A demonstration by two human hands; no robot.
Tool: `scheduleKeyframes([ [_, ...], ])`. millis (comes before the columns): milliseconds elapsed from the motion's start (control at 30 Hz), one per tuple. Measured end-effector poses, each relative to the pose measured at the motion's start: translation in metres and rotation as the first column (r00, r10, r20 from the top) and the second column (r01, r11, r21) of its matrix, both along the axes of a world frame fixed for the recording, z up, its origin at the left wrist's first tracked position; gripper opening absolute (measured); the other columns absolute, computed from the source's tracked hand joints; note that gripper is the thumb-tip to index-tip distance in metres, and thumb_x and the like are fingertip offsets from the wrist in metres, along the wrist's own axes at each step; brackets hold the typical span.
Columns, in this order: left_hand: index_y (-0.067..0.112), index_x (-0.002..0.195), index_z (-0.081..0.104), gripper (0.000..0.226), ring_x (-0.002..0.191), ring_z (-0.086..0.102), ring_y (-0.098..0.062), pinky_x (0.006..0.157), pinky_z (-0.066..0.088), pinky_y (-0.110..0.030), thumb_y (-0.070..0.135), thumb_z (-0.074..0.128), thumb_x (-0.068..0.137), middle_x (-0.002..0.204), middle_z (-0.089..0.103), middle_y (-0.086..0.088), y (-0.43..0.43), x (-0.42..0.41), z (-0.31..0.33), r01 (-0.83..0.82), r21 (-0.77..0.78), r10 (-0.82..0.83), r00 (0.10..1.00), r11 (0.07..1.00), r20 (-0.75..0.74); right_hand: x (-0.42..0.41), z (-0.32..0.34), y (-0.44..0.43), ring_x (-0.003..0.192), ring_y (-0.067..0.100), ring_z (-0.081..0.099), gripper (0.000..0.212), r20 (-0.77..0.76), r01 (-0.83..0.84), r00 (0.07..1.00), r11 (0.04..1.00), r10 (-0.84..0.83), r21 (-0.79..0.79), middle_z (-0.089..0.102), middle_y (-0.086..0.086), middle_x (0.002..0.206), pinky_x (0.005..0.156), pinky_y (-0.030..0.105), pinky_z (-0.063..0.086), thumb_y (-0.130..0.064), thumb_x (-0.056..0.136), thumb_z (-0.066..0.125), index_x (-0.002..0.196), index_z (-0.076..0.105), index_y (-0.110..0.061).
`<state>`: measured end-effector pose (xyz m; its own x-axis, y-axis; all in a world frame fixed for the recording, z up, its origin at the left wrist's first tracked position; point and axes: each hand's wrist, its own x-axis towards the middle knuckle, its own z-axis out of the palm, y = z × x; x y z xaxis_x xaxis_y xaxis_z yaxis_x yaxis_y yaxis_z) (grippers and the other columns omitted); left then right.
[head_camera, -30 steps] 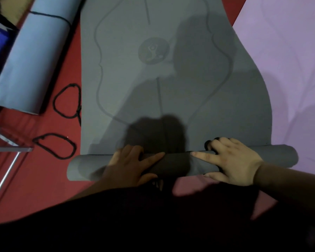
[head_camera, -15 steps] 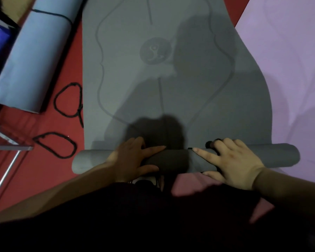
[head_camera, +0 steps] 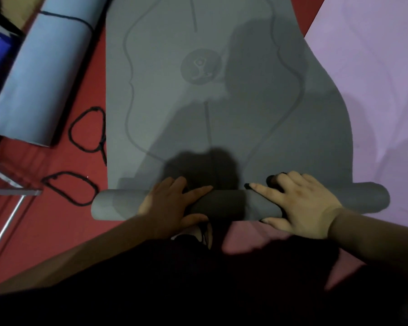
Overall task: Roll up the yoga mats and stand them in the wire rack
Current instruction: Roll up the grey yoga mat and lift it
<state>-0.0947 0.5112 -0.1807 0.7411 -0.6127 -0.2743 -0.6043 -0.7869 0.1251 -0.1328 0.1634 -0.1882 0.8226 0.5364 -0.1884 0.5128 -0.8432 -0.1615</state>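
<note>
— Hands first: where do we see them?
— Both are on the roll (head_camera: 222, 204) at the near end of the grey mat (head_camera: 222, 109). The left hand (head_camera: 167, 203) sits left of the roll's middle and the right hand (head_camera: 302, 203) right of it, with a dark stretch of roll between them.
— And the grip?
— We read each as cupped round the roll. The thumb is against the near side, the outer fingers bend over the far side, and the forefinger lies straight along the top, pointing at the other hand. The left hand's far fingers are in shadow, so we are less sure there.
— Where does the grey mat lie?
— It lies flat on the red floor (head_camera: 45, 231), running to the far edge of view, with only the near end rolled. The roll lies crosswise, and its ends stick out past the flat part on the left and the right. A round emblem (head_camera: 200, 67) shows on the flat part.
— What do we have around it?
— On the right is a lilac mat (head_camera: 375, 90), spread flat, with the roll's right end over it. At far left is a blue mat (head_camera: 40, 74), rolled and lying on its side, with a black band (head_camera: 64, 18) round it. Two cord loops (head_camera: 70, 131) lie on the floor between the blue mat and the grey mat. At the left edge is a thin metal frame (head_camera: 12, 191); we cannot tell whether it is the rack.
</note>
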Motion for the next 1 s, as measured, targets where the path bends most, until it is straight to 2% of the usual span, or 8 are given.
scheduleKeyframes([
  [100,0.048,0.15,0.037,0.075,0.084,0.054,-0.026,0.077,0.048,-0.039,0.087,0.019,0.088,0.1,0.05,-0.002,0.004,0.009,0.0,-0.013,-0.008,0.012,0.996,1.0,-0.093,-0.011,0.002,0.003,0.094,0.033,0.054,0.081,0.075,-0.026,0.997,1.0,0.026,0.001,0.055,0.012,0.121,0.077,0.045,0.047,-0.072,0.086,0.054,0.154,0.04,-0.032],
  [233,0.047,0.151,0.037,0.083,0.09,0.056,-0.025,0.081,0.043,-0.037,0.09,0.015,0.083,0.105,0.051,-0.001,0.0,0.02,0.002,-0.017,0.016,0.019,0.985,1.0,-0.171,-0.002,-0.006,0.002,0.092,0.03,0.053,0.079,0.033,-0.03,0.999,0.999,0.031,-0.041,0.057,0.009,0.118,0.075,0.043,0.047,-0.074,0.087,0.048,0.155,0.036,-0.035],
  [467,0.024,0.152,0.044,0.085,0.096,0.06,-0.031,0.079,0.049,-0.043,0.079,0.034,0.088,0.113,0.066,-0.002,-0.007,-0.005,0.003,-0.053,0.039,0.05,0.995,0.998,0.081,0.017,-0.01,-0.001,0.086,0.025,0.053,0.078,-0.033,-0.052,0.998,0.999,0.052,-0.004,0.052,0.003,0.104,0.073,0.039,0.048,-0.078,0.088,0.042,0.154,0.036,-0.037],
  [567,0.027,0.152,0.043,0.088,0.096,0.06,-0.032,0.079,0.047,-0.043,0.083,0.035,0.085,0.118,0.066,-0.003,-0.006,-0.009,-0.002,-0.071,0.061,0.065,0.994,0.996,0.085,0.022,-0.01,-0.001,0.087,0.023,0.054,0.079,-0.062,-0.06,0.996,0.998,0.06,0.001,0.052,0.002,0.104,0.073,0.038,0.048,-0.079,0.087,0.043,0.153,0.037,-0.038],
  [700,0.03,0.155,0.037,0.086,0.086,0.063,-0.031,0.075,0.049,-0.04,0.083,0.024,0.088,0.105,0.069,-0.004,-0.007,0.011,0.0,-0.031,0.068,0.03,0.999,0.997,0.021,0.027,-0.005,0.0,0.092,0.023,0.057,0.08,-0.107,-0.043,0.993,0.999,0.042,-0.007,0.055,0.002,0.109,0.077,0.039,0.05,-0.081,0.087,0.038,0.156,0.028,-0.04],
  [767,0.03,0.157,0.032,0.088,0.084,0.064,-0.032,0.075,0.049,-0.04,0.083,0.02,0.088,0.101,0.069,-0.005,-0.006,0.021,-0.001,-0.006,0.054,0.007,1.0,0.998,-0.02,0.025,0.0,0.002,0.093,0.026,0.057,0.08,-0.071,-0.049,0.996,0.999,0.047,-0.02,0.055,0.004,0.113,0.077,0.04,0.05,-0.078,0.088,0.04,0.156,0.029,-0.038],
  [900,0.038,0.16,0.015,0.093,0.094,0.061,-0.03,0.084,0.045,-0.04,0.088,0.014,0.082,0.112,0.065,-0.003,-0.005,0.03,-0.001,-0.008,0.092,0.019,0.993,0.996,-0.119,0.012,-0.005,0.006,0.096,0.031,0.055,0.076,0.019,-0.073,0.997,0.997,0.073,-0.022,0.056,0.011,0.121,0.078,0.044,0.049,-0.071,0.09,0.047,0.156,0.032,-0.035],
  [1000,0.037,0.159,0.022,0.087,0.093,0.061,-0.031,0.082,0.046,-0.04,0.084,0.021,0.085,0.109,0.063,-0.005,-0.006,0.028,-0.003,-0.03,0.042,0.033,0.996,0.999,-0.077,0.019,-0.01,0.004,0.095,0.028,0.055,0.077,-0.009,-0.065,0.998,0.998,0.065,-0.027,0.055,0.008,0.117,0.078,0.042,0.049,-0.073,0.089,0.047,0.156,0.028,-0.04],
])
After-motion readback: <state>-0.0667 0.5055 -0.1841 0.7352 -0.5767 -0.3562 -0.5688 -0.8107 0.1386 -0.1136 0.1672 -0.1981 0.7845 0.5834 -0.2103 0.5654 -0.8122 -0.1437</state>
